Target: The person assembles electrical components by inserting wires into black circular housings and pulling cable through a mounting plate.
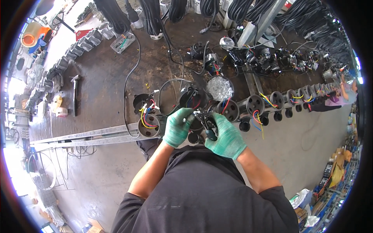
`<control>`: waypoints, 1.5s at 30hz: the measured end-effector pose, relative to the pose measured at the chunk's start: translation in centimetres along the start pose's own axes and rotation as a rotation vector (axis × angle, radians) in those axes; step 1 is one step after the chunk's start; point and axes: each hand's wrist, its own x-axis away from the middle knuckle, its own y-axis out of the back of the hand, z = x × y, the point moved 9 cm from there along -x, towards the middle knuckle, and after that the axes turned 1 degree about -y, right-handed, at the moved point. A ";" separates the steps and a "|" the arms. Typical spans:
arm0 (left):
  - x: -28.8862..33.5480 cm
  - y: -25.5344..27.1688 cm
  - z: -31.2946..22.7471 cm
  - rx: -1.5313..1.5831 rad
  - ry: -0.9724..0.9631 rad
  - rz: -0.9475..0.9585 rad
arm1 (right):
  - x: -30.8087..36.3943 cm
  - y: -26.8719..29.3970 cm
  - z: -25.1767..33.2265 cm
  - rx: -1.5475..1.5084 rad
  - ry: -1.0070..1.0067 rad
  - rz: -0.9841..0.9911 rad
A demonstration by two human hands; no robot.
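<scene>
In green knitted gloves, both hands meet in front of my chest at the table's near edge. My right hand (pixel 226 138) is closed around a small black part (pixel 206 118) with a rounded dark end sticking out below the fingers. My left hand (pixel 178 128) has its fingers pinched at the other side of that part, close to small white bits; what exactly they grip is hidden. Just behind the hands is an open round black housing (pixel 190 97) with red and blue wires. Left of my left hand, a grey round housing (pixel 148 127) has red, yellow and blue wires coming out.
A row of round motor housings (pixel 255 104) with coloured wires runs right along the metal rail. Behind stands a container of clear small pieces (pixel 219 87). A hammer (pixel 75 95) lies left on the dark table (pixel 105 77). Coiled black cables (pixel 149 17) hang at the far side. Another person (pixel 340 99) is far right.
</scene>
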 end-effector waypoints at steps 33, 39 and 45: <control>0.1 -0.7 -0.2 0.086 0.040 -0.008 | -2.4 9.8 -0.4 0.486 0.070 -0.020; 0.2 -0.6 0.0 0.364 0.044 0.094 | -3.1 13.4 -10.8 0.662 -0.175 -0.025; 0.1 -0.9 0.7 0.124 0.122 0.093 | -2.8 11.6 -7.0 0.498 0.051 -0.266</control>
